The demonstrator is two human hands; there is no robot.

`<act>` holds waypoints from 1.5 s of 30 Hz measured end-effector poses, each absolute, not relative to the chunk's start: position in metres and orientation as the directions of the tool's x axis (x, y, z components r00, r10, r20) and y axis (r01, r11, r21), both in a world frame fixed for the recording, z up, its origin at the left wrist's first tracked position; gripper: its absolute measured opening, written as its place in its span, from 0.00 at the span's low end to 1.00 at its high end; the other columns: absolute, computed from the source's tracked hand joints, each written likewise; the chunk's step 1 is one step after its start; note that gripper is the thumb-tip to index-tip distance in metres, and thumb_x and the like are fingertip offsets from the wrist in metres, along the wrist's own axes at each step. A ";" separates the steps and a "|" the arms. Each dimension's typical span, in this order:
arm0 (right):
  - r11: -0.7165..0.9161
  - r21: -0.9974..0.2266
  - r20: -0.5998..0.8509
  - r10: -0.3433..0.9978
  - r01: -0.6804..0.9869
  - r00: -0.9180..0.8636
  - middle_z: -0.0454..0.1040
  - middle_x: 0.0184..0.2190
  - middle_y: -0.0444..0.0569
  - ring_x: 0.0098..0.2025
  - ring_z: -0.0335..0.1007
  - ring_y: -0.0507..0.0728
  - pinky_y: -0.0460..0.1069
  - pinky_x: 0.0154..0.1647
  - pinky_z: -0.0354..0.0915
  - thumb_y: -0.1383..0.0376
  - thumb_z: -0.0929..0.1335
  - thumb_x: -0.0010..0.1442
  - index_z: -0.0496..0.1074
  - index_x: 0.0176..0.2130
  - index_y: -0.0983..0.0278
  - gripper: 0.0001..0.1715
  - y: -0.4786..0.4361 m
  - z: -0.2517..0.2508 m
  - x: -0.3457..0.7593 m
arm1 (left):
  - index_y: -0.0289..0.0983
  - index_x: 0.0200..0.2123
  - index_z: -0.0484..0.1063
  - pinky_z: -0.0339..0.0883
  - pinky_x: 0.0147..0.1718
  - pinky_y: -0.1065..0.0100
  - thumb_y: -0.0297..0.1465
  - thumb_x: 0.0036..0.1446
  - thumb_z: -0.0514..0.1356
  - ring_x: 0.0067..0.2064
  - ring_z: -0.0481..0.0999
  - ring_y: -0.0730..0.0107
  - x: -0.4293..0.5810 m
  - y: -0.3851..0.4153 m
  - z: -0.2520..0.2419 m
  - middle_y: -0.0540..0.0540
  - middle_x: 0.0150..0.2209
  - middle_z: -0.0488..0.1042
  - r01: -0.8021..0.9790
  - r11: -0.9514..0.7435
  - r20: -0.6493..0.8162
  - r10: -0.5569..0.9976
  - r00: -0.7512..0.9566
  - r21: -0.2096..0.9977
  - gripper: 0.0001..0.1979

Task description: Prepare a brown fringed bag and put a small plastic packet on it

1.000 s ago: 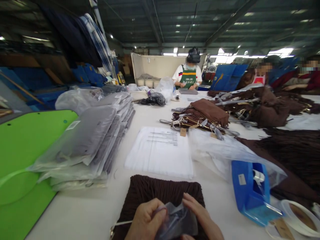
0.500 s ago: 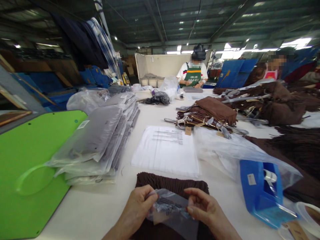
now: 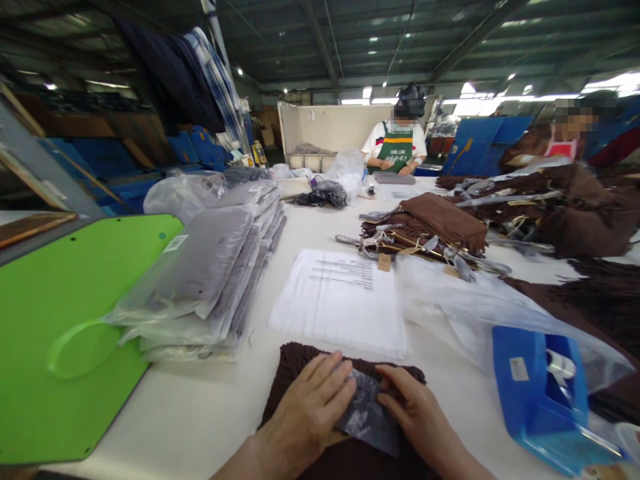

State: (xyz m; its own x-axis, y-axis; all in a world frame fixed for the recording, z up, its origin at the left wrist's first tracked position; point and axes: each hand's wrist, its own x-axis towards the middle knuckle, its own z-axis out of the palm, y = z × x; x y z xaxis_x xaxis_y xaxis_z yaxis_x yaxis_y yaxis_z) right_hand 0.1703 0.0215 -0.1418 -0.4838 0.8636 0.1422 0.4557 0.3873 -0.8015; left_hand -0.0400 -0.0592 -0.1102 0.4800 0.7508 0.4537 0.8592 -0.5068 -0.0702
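A dark brown fringed item (image 3: 287, 363) lies at the bottom centre, on the white table (image 3: 200, 413). On top of it is a small clear plastic bag (image 3: 373, 417). My left hand (image 3: 313, 407) rests flat over the bag's left side, fingers stretched out. At the right side of the bag is my right hand (image 3: 407, 403), its thumb and index finger curved at the plastic edge with a gap between them. A bit of tan card shows beneath my left palm. Just beyond the fringe lies a stack of printed white plastic bags (image 3: 340, 307).
Bagged grey items (image 3: 200, 260) are stacked at left beside a green board (image 3: 60, 313). Brown fringed bags (image 3: 440, 220) lie at back right. A blue tape dispenser (image 3: 525, 393) stands at right. Across the table, a person in a green apron (image 3: 397, 150) handles a grey item.
My left hand has gone from pinching the plastic bag to lying flat over it, and the bag now sits flatter. The whole view has shifted slightly.
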 end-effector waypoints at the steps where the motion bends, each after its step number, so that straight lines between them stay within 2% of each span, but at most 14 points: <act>1: 0.396 -0.796 0.147 0.860 0.457 -0.489 0.75 0.32 0.47 0.33 0.71 0.55 0.50 0.35 0.69 0.67 0.64 0.49 0.71 0.42 0.60 0.18 0.023 -0.142 0.171 | 0.33 0.51 0.65 0.60 0.54 0.58 0.31 0.59 0.52 0.58 0.62 0.57 -0.038 -0.057 -0.112 0.41 0.53 0.68 0.843 -0.537 0.393 0.768 0.507 -0.038 0.17; 4: 0.419 -0.778 0.157 0.852 0.469 -0.500 0.75 0.31 0.46 0.32 0.72 0.55 0.50 0.34 0.70 0.68 0.64 0.49 0.71 0.42 0.59 0.18 0.027 -0.142 0.172 | 0.32 0.51 0.63 0.61 0.54 0.55 0.37 0.59 0.53 0.58 0.62 0.54 -0.032 -0.058 -0.131 0.38 0.54 0.67 0.864 -0.502 0.336 0.818 0.467 0.024 0.20; 9: 0.520 -0.689 0.231 0.817 0.504 -0.528 0.75 0.34 0.47 0.35 0.73 0.55 0.49 0.36 0.71 0.70 0.63 0.51 0.70 0.44 0.61 0.19 0.028 -0.142 0.176 | 0.31 0.50 0.65 0.62 0.52 0.52 0.37 0.60 0.50 0.57 0.63 0.52 -0.027 -0.070 -0.168 0.38 0.51 0.70 0.884 -0.467 0.525 0.751 0.401 -0.008 0.20; 13: 0.708 -0.444 0.481 0.705 0.549 -0.521 0.73 0.43 0.52 0.44 0.71 0.56 0.50 0.42 0.70 0.68 0.63 0.56 0.67 0.48 0.62 0.19 0.016 -0.137 0.172 | 0.30 0.50 0.65 0.62 0.51 0.51 0.37 0.58 0.52 0.57 0.63 0.50 -0.027 -0.074 -0.169 0.36 0.52 0.69 0.875 -0.482 0.494 0.752 0.437 -0.041 0.20; 18: 0.861 -0.099 0.566 0.461 0.498 -0.684 0.71 0.50 0.53 0.53 0.65 0.57 0.50 0.52 0.64 0.69 0.62 0.58 0.64 0.54 0.66 0.23 -0.007 -0.152 0.153 | 0.27 0.55 0.58 0.58 0.55 0.50 0.33 0.54 0.57 0.61 0.55 0.50 -0.037 -0.077 -0.152 0.33 0.57 0.63 0.853 -0.521 0.341 0.803 0.488 0.006 0.27; 21: 0.836 0.039 0.601 0.418 0.547 -0.682 0.70 0.51 0.55 0.54 0.64 0.59 0.53 0.55 0.58 0.67 0.61 0.59 0.62 0.56 0.71 0.25 -0.011 -0.179 0.144 | 0.27 0.57 0.57 0.58 0.55 0.49 0.40 0.54 0.57 0.61 0.55 0.50 -0.043 -0.077 -0.142 0.32 0.56 0.63 0.807 -0.589 0.305 0.777 0.551 0.040 0.32; 24: 0.824 0.078 0.585 0.418 0.561 -0.695 0.69 0.53 0.55 0.55 0.63 0.59 0.56 0.56 0.55 0.67 0.58 0.61 0.61 0.56 0.69 0.25 -0.012 -0.198 0.144 | 0.27 0.58 0.55 0.54 0.56 0.45 0.40 0.55 0.56 0.62 0.52 0.48 -0.044 -0.074 -0.131 0.32 0.57 0.61 0.793 -0.604 0.304 0.772 0.558 0.079 0.32; 30: 0.819 0.112 0.560 0.417 0.564 -0.716 0.68 0.53 0.58 0.59 0.58 0.60 0.56 0.58 0.50 0.67 0.57 0.61 0.63 0.54 0.71 0.23 -0.013 -0.194 0.146 | 0.36 0.63 0.44 0.42 0.61 0.48 0.48 0.59 0.48 0.65 0.44 0.58 -0.045 -0.067 -0.120 0.39 0.64 0.49 0.829 -0.494 0.055 0.865 0.498 0.263 0.35; 35: 0.846 0.075 0.496 0.427 0.527 -0.756 0.64 0.56 0.61 0.63 0.49 0.63 0.59 0.59 0.48 0.69 0.58 0.60 0.59 0.56 0.75 0.25 -0.018 -0.188 0.146 | 0.33 0.61 0.48 0.41 0.61 0.49 0.48 0.59 0.47 0.65 0.45 0.56 -0.057 -0.062 -0.109 0.35 0.63 0.50 0.770 -0.464 0.026 0.862 0.505 0.437 0.34; 37: 0.842 0.056 0.473 0.451 0.536 -0.757 0.62 0.57 0.61 0.63 0.49 0.63 0.59 0.59 0.49 0.69 0.59 0.60 0.57 0.57 0.75 0.26 -0.019 -0.188 0.146 | 0.32 0.61 0.51 0.46 0.60 0.53 0.44 0.60 0.48 0.64 0.49 0.58 -0.069 -0.067 -0.100 0.35 0.62 0.53 0.770 -0.387 0.112 0.916 0.386 0.507 0.30; 40: 0.836 0.037 0.471 0.468 0.547 -0.747 0.61 0.58 0.59 0.62 0.50 0.62 0.59 0.59 0.49 0.68 0.58 0.61 0.56 0.58 0.74 0.27 -0.019 -0.191 0.147 | 0.33 0.52 0.63 0.61 0.52 0.62 0.38 0.61 0.48 0.54 0.66 0.63 -0.091 -0.096 -0.091 0.37 0.52 0.69 0.812 -0.116 0.275 0.960 -0.058 0.572 0.20; 41: 0.838 0.036 0.475 0.465 0.544 -0.747 0.61 0.58 0.59 0.63 0.49 0.62 0.59 0.60 0.49 0.68 0.58 0.61 0.57 0.58 0.74 0.26 -0.019 -0.192 0.148 | 0.34 0.45 0.68 0.66 0.46 0.65 0.37 0.61 0.49 0.46 0.72 0.66 -0.097 -0.111 -0.091 0.40 0.44 0.73 0.811 -0.015 0.289 0.938 -0.191 0.584 0.16; 43: 0.852 0.051 0.483 0.436 0.522 -0.759 0.61 0.58 0.59 0.63 0.48 0.63 0.60 0.59 0.49 0.69 0.57 0.61 0.60 0.56 0.72 0.24 -0.018 -0.195 0.149 | 0.37 0.32 0.69 0.68 0.33 0.70 0.36 0.59 0.50 0.32 0.73 0.71 -0.102 -0.148 -0.097 0.47 0.29 0.73 0.798 0.144 0.245 0.907 -0.343 0.585 0.12; 45: 0.868 0.090 0.497 0.385 0.488 -0.777 0.61 0.58 0.59 0.63 0.47 0.64 0.61 0.59 0.50 0.71 0.57 0.60 0.64 0.53 0.71 0.22 -0.016 -0.197 0.151 | 0.38 0.31 0.69 0.66 0.28 0.72 0.36 0.56 0.52 0.28 0.71 0.72 -0.098 -0.185 -0.113 0.50 0.26 0.71 0.777 0.249 0.178 0.891 -0.418 0.578 0.09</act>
State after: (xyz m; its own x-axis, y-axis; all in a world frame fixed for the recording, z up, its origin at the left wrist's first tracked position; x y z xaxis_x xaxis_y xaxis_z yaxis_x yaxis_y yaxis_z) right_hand 0.1506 -0.0164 -0.1972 -0.7775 0.3852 0.4972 0.4879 0.8682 0.0902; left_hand -0.0980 -0.1848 -0.1130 -0.4178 0.8910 0.1778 0.7772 0.2491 0.5778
